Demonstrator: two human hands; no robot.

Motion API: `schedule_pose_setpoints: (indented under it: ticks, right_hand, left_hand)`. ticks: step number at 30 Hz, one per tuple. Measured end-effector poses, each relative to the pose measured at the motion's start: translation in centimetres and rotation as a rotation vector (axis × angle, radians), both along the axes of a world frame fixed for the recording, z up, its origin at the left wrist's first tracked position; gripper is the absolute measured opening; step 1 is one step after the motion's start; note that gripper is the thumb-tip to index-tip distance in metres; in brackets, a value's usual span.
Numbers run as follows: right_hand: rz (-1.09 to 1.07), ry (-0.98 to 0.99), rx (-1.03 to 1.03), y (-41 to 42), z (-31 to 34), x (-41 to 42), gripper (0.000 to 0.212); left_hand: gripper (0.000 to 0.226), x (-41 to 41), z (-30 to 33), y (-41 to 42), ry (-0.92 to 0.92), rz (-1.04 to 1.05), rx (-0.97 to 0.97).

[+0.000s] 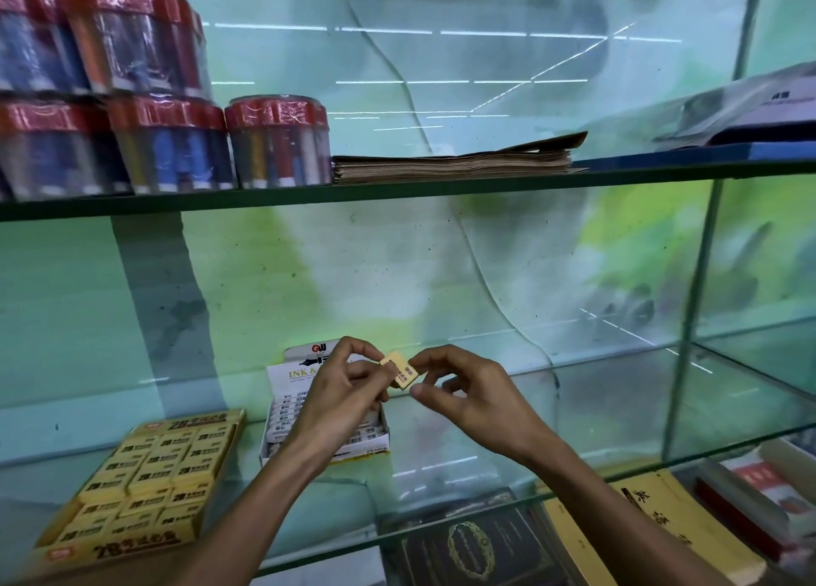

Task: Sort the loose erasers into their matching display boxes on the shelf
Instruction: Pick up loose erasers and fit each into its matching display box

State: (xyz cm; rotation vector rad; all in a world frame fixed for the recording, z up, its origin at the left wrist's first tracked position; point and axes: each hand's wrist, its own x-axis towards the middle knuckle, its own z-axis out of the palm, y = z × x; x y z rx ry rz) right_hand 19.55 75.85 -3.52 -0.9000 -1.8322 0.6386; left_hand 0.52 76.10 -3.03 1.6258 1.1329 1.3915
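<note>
A small yellow eraser [401,371] with dark print is held up over the middle glass shelf [596,409]. My left hand [342,391] pinches its left end between thumb and fingers. My right hand [463,391] pinches its right end. Just behind and below my left hand stands a white display box [282,413] of white erasers, its lid flap upright and printed "INK &". At the lower left lies an open yellow display box [145,479] filled with rows of yellow erasers bearing the same dark print.
The upper glass shelf [397,188] carries clear tubs of pens [278,144] with red lids at left, a stack of brown paper [455,164] in the middle and a grey packet [750,113] at right. Books [653,523] lie under the front shelf edge.
</note>
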Motion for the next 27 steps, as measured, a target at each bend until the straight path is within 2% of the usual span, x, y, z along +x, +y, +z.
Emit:
schedule_pose_setpoints:
  ticks: [8, 16, 21, 27]
  right_hand:
    - [-0.125, -0.08, 0.184, 0.0, -0.5, -0.9, 0.033]
    - [-0.174, -0.134, 0.262, 0.6, -0.8, -1.9, 0.027]
    - [-0.085, -0.14, 0.206, 0.4, -0.4, -5.2, 0.021]
    - [0.09, -0.235, 0.176, -0.6, -0.2, -12.0, 0.017]
  left_hand:
    - [0.019, 0.2, 0.2, -0.1, -0.014, 0.027, 0.031]
    - [0.014, -1.4, 0.5, -0.8, 0.065, 0.022, 0.061]
    - [0.01, -6.3, 1.2, -2.5, 0.096, 0.119, 0.117]
    - [0.012, -13.5, 1.8, -5.2, -0.036, 0.35, 0.187]
